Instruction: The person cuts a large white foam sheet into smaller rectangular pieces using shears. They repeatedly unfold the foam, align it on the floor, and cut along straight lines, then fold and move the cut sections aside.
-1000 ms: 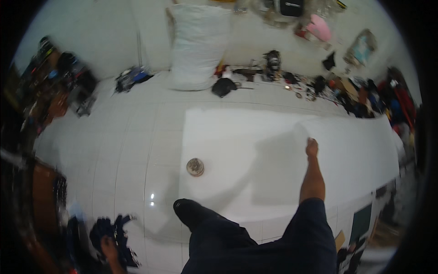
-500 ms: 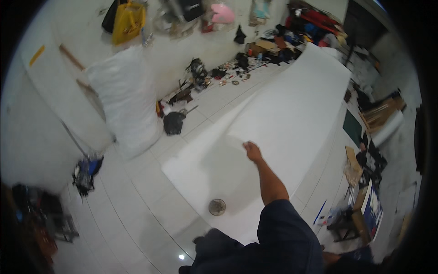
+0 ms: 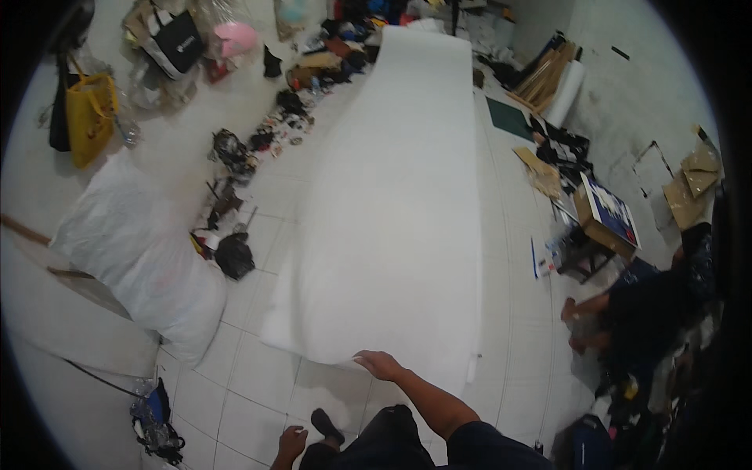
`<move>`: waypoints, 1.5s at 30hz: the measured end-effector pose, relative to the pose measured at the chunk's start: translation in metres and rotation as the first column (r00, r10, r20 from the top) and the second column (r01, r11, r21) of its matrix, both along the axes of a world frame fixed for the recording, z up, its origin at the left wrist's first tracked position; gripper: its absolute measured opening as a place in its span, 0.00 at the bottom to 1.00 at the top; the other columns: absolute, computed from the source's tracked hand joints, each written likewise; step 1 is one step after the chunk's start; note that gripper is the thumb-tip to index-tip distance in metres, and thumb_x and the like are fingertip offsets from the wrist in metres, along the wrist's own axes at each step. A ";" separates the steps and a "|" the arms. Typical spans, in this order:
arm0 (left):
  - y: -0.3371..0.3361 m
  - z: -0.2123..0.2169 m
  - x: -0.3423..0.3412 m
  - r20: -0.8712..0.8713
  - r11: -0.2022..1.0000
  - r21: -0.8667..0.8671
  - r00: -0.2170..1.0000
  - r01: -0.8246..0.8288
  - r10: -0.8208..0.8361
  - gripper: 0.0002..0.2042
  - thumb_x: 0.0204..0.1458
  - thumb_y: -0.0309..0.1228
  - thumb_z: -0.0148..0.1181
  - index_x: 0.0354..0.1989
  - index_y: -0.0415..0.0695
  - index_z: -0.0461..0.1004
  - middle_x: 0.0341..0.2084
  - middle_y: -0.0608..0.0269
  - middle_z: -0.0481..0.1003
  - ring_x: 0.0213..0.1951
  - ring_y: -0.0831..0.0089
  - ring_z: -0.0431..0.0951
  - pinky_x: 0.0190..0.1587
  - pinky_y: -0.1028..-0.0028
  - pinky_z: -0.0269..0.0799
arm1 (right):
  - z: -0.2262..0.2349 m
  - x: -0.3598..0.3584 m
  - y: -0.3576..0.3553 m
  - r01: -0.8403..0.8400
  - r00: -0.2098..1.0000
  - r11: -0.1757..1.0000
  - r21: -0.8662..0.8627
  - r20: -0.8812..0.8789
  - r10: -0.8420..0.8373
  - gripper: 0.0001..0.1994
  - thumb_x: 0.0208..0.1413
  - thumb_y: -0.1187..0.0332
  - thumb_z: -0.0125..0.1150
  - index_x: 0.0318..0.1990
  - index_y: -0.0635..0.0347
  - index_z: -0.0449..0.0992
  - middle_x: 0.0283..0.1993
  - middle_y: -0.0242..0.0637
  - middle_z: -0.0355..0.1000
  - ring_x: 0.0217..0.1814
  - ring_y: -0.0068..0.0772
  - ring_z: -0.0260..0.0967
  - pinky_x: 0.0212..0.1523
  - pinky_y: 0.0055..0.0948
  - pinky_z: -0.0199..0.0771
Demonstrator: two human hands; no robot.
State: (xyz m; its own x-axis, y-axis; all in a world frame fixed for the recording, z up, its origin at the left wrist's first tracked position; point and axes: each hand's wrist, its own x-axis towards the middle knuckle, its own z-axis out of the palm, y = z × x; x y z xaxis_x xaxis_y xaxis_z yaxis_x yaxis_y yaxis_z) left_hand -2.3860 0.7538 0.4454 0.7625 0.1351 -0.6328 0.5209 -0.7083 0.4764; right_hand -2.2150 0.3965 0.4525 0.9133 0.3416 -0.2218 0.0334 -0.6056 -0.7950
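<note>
A long white sheet (image 3: 392, 204), perhaps foam or padding, stretches from near my feet toward the far wall. My right hand (image 3: 379, 365) is closed on its near edge, fingertips pinching the rim. That edge sits raised and folded over, with a lower layer (image 3: 280, 325) of white material showing at its left. Low in the view, beside my knee, my left hand (image 3: 291, 444) hangs apart from the sheet. Its fingers are loosely curled, the thumb stands off, and nothing shows in it.
Someone in dark clothes crouches at the right, hands (image 3: 578, 309) near the floor. Beyond stands a stool with a box (image 3: 607, 215). A stuffed white sack (image 3: 145, 251) leans at the left. Clutter (image 3: 235, 157) lines the left wall; a dark-green board (image 3: 509, 117) lies right of the sheet.
The sheet's near edge has come toward me, gripped by my right hand, and the sheet now runs straighter. The round metal disc on it is out of sight. My left hand has come into view.
</note>
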 end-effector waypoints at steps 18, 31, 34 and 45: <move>-0.149 -0.395 0.180 -0.257 0.003 -0.956 0.845 -0.293 0.468 0.36 0.56 0.55 0.48 0.66 0.43 0.49 0.64 0.53 0.52 0.63 0.57 0.54 0.59 0.49 0.56 | -0.345 -0.146 -0.110 0.557 0.673 0.736 -0.385 0.729 -0.129 0.15 0.40 0.76 0.63 0.39 0.50 0.75 0.43 0.31 0.72 0.48 0.34 0.68 0.55 0.47 0.57; -0.172 -0.532 0.230 0.509 0.978 -0.076 0.836 -0.194 0.206 0.27 0.58 0.46 0.47 0.43 0.27 0.72 0.44 0.43 0.74 0.51 0.53 0.71 0.60 0.53 0.55 | -0.450 -0.093 -0.092 0.668 0.711 0.564 -0.486 0.642 -0.287 0.17 0.54 0.56 0.52 0.36 0.65 0.76 0.33 0.50 0.72 0.37 0.49 0.70 0.38 0.45 0.72; -0.150 -0.580 0.227 0.508 0.967 0.228 0.861 -0.117 -0.015 0.33 0.58 0.52 0.41 0.49 0.24 0.67 0.54 0.38 0.66 0.63 0.48 0.58 0.65 0.47 0.42 | -0.406 -0.038 -0.070 0.418 0.903 0.618 -0.666 0.233 -0.360 0.24 0.55 0.50 0.49 0.34 0.66 0.78 0.36 0.51 0.75 0.44 0.52 0.71 0.45 0.45 0.71; -0.156 -0.582 0.237 0.190 0.992 -0.110 0.978 -0.068 0.088 0.39 0.57 0.55 0.42 0.55 0.21 0.61 0.62 0.43 0.53 0.66 0.51 0.47 0.64 0.41 0.37 | -0.465 0.017 -0.075 0.576 0.805 0.557 -0.598 0.530 -0.265 0.24 0.55 0.52 0.52 0.57 0.53 0.68 0.56 0.42 0.68 0.57 0.43 0.66 0.56 0.39 0.66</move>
State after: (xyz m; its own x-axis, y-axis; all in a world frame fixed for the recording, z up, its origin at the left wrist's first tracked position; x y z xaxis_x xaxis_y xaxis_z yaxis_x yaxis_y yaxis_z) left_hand -2.1493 0.5974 -0.1364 0.8616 0.1409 -0.4877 0.4632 -0.6112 0.6418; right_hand -2.1982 0.3214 -0.0123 0.9631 -0.2258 0.1468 -0.2129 -0.9721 -0.0986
